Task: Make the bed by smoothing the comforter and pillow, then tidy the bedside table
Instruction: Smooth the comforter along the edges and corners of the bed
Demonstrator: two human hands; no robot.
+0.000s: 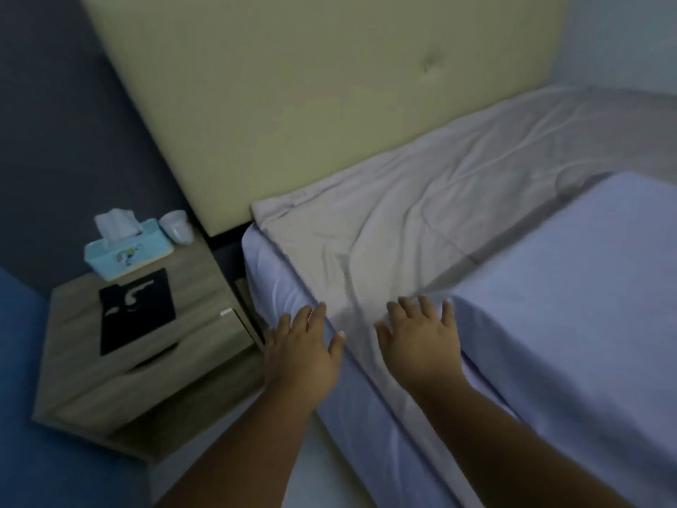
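A beige-grey comforter [395,221] lies wrinkled across the head of the bed. A pale lilac pillow [571,287] sits on it at the right. My left hand [302,346] has its fingers spread flat at the bed's near edge, over the lilac sheet [278,273] and the comforter's border. Flat on the comforter, my right hand [421,335] rests with spread fingers just left of the pillow's corner. The wooden bedside table [154,375] stands to the left of the bed.
On the bedside table are a light blue tissue box [126,251], a small white cup [177,225] lying tilted, and a black flat item [137,309]. A padded beige headboard [311,104] rises behind the bed. Blue floor or fabric [22,361] lies at the far left.
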